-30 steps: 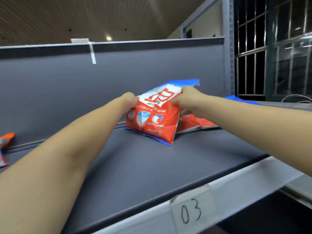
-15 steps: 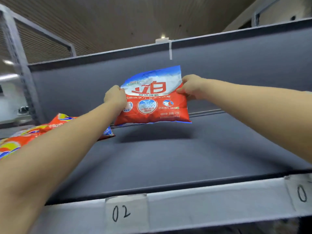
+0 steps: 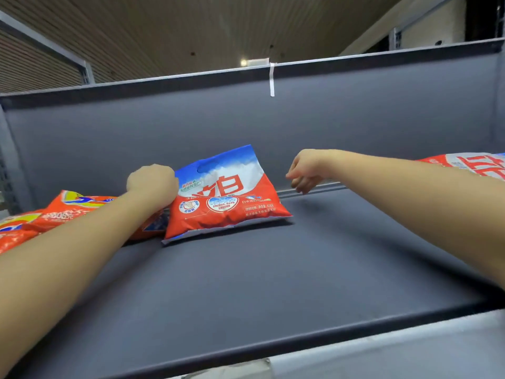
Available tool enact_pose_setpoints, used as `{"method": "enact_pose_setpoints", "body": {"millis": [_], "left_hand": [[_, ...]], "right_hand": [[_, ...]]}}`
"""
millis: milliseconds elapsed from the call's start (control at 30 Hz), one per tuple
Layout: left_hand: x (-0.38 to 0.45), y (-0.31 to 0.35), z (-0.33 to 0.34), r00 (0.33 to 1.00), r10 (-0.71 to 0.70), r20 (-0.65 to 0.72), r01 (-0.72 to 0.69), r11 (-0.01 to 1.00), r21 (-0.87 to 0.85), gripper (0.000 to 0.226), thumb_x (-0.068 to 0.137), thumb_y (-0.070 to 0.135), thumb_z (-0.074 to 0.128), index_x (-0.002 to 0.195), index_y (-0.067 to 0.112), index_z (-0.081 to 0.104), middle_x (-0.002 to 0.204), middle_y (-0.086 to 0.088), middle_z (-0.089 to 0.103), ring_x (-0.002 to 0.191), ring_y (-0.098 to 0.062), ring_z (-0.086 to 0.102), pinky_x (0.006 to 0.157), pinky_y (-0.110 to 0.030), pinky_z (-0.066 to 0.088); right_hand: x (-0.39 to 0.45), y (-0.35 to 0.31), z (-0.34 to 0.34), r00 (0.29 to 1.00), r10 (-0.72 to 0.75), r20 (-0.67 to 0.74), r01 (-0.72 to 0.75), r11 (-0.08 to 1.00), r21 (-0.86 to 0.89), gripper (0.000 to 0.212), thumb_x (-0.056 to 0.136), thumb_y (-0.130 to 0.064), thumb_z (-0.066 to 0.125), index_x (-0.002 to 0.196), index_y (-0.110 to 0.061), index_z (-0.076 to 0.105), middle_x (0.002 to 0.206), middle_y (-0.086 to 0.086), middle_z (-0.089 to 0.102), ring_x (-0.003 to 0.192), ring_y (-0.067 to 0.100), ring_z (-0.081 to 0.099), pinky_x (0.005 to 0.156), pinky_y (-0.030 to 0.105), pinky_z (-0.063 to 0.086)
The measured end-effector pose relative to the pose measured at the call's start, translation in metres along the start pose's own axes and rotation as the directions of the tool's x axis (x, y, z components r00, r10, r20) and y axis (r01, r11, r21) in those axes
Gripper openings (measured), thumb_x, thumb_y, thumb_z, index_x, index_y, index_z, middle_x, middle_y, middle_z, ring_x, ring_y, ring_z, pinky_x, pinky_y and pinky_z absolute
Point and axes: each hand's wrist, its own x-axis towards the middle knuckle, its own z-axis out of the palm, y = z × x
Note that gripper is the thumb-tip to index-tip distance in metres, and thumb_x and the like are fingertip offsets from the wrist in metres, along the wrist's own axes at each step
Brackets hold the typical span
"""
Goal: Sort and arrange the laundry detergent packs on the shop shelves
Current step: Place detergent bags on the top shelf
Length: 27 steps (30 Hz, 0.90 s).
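A red, white and blue detergent pack (image 3: 224, 198) leans on the grey shelf (image 3: 259, 283), its bottom edge on the shelf floor and its top tilted toward the back wall. My left hand (image 3: 153, 183) grips the pack's upper left corner. Off to the pack's right, my right hand (image 3: 307, 170) hovers with loosely curled fingers and touches nothing. Orange-red packs with yellow print (image 3: 79, 212) lie flat on the left, partly behind my left forearm. Another red and white pack (image 3: 470, 164) lies at the far right, behind my right forearm.
The shelf has a tall grey back wall (image 3: 355, 127) with a white tape strip (image 3: 272, 79) at its top edge. A light grey front rail (image 3: 396, 348) runs along the near edge. A metal upright (image 3: 11, 160) stands at the left.
The pack has come down from mid-air onto the shelf next to the orange-red packs. My right hand has let go of it and moved away to the right. The view shifted right.
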Motion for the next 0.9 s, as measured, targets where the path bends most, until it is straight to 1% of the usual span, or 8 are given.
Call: {"method": "enact_pose_setpoints", "body": {"millis": [133,267,367,467,533,633,767,900], "left_hand": [[0.003,0.026,-0.023,0.988,0.114,-0.104,-0.113,0.994,0.012,0.027,0.097,0.022,0.037,0.086,0.006,0.056,0.100,-0.016,0.062,0.083,-0.033,0.052,0.069,-0.032,0.038],[0.001,0.080,-0.045,0.959,0.245,-0.145,-0.252,0.967,-0.034,0.031,0.097,0.027,0.037,0.091,0.006,0.059,0.097,-0.017,0.060,0.081,-0.032,0.050,0.070,-0.032,0.040],[-0.008,0.131,-0.056,0.940,0.322,-0.115,-0.335,0.935,-0.116,0.031,0.097,0.028,0.038,0.082,0.007,0.054,0.088,-0.014,0.055,0.081,-0.032,0.049,0.073,-0.034,0.042],[-0.021,0.186,-0.064,0.923,0.380,-0.062,-0.385,0.902,-0.196,0.033,0.097,0.030,0.038,0.080,0.007,0.055,0.089,-0.014,0.058,0.083,-0.031,0.050,0.072,-0.032,0.041],[-0.028,0.223,-0.066,0.906,0.423,-0.010,-0.412,0.876,-0.252,0.034,0.096,0.030,0.038,0.084,0.006,0.059,0.092,-0.013,0.063,0.085,-0.031,0.055,0.074,-0.031,0.043],[-0.039,0.274,-0.068,0.877,0.473,0.087,-0.420,0.840,-0.343,0.038,0.095,0.031,0.037,0.092,0.004,0.064,0.091,-0.011,0.071,0.074,-0.028,0.063,0.077,-0.030,0.050],[-0.052,0.337,-0.074,0.841,0.482,0.244,-0.328,0.815,-0.478,0.036,0.096,0.028,0.037,0.096,0.001,0.061,0.090,-0.010,0.066,0.065,-0.024,0.059,0.058,-0.026,0.049],[-0.062,0.389,-0.085,0.825,0.496,0.270,-0.255,0.755,-0.604,0.031,0.098,0.030,0.037,0.098,0.004,0.054,0.090,-0.010,0.057,0.067,-0.021,0.056,0.048,-0.026,0.044]], "right_hand": [[-0.029,0.029,-0.059,0.991,0.009,-0.136,-0.015,0.999,-0.043,0.031,0.098,-0.011,0.048,0.121,0.011,0.049,0.084,0.015,0.062,0.062,0.023,0.057,0.046,0.023,0.053],[-0.065,0.069,-0.120,0.968,0.045,-0.245,-0.080,0.988,-0.135,0.019,0.098,-0.012,0.047,0.107,0.003,0.053,0.122,0.028,0.058,0.059,0.022,0.056,0.041,0.018,0.049],[-0.086,0.105,-0.162,0.948,0.091,-0.304,-0.158,0.966,-0.203,0.032,0.098,-0.017,0.050,0.117,0.009,0.054,0.116,0.021,0.063,0.078,0.027,0.062,0.056,0.028,0.052],[-0.106,0.140,-0.192,0.934,0.166,-0.317,-0.256,0.929,-0.266,0.030,0.098,-0.018,0.050,0.112,0.007,0.056,0.099,0.014,0.064,0.062,0.020,0.061,0.057,0.028,0.047],[-0.113,0.167,-0.208,0.925,0.237,-0.297,-0.322,0.905,-0.280,0.027,0.097,-0.020,0.051,0.109,0.004,0.055,0.090,0.012,0.061,0.065,0.021,0.054,0.057,0.029,0.045],[-0.119,0.204,-0.224,0.898,0.325,-0.296,-0.405,0.873,-0.271,0.026,0.095,-0.026,0.055,0.101,-0.001,0.052,0.101,0.014,0.057,0.077,0.026,0.052,0.057,0.030,0.046],[-0.124,0.242,-0.243,0.875,0.325,-0.358,-0.412,0.889,-0.199,0.026,0.093,-0.019,0.055,0.080,0.002,0.051,0.101,0.017,0.051,0.080,0.031,0.051,0.064,0.035,0.050],[-0.124,0.259,-0.256,0.881,0.333,-0.337,-0.346,0.938,0.022,0.027,0.095,-0.021,0.054,0.110,0.001,0.049,0.109,0.016,0.051,0.068,0.026,0.059,0.062,0.028,0.050]]}}
